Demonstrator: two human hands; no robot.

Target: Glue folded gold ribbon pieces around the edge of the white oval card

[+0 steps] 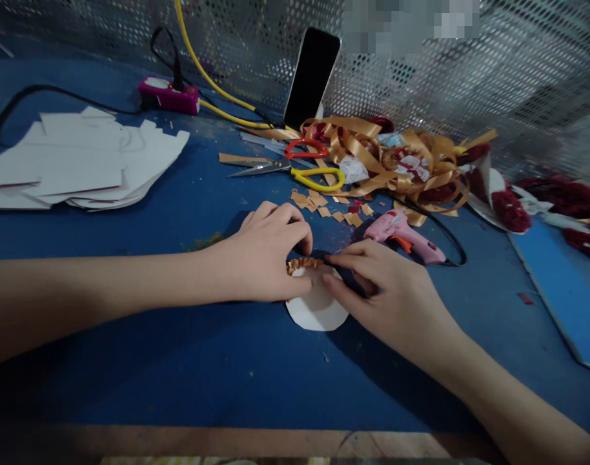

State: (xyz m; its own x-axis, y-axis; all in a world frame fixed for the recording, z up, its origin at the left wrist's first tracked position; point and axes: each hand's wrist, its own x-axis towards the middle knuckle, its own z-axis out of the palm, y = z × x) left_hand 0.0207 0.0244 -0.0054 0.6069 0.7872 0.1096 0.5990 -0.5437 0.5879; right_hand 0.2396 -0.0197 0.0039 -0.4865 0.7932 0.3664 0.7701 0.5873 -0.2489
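A white card disc [318, 311] lies on the blue tabletop, with gathered gold ribbon [305, 263] along its far left edge. My left hand [270, 255] is curled around the disc's left side, its thumb flat on the card and its fingers bent over the ribbon edge. From the right, my right hand [389, 284] pinches at the disc's upper right edge, thumb over the card and index finger at the rim. Whatever lies between those two fingertips is partly hidden. Just beyond my right hand rests a pink glue gun [396, 232] with an orange trigger.
Scissors [285, 166] with red and yellow handles lie beyond my hands, near small ribbon scraps [319, 203] and a heap of gold ribbon [411, 161]. White card sheets [82, 165] are stacked left. A phone [313, 77] leans against the mesh, right of a purple power strip [169, 95].
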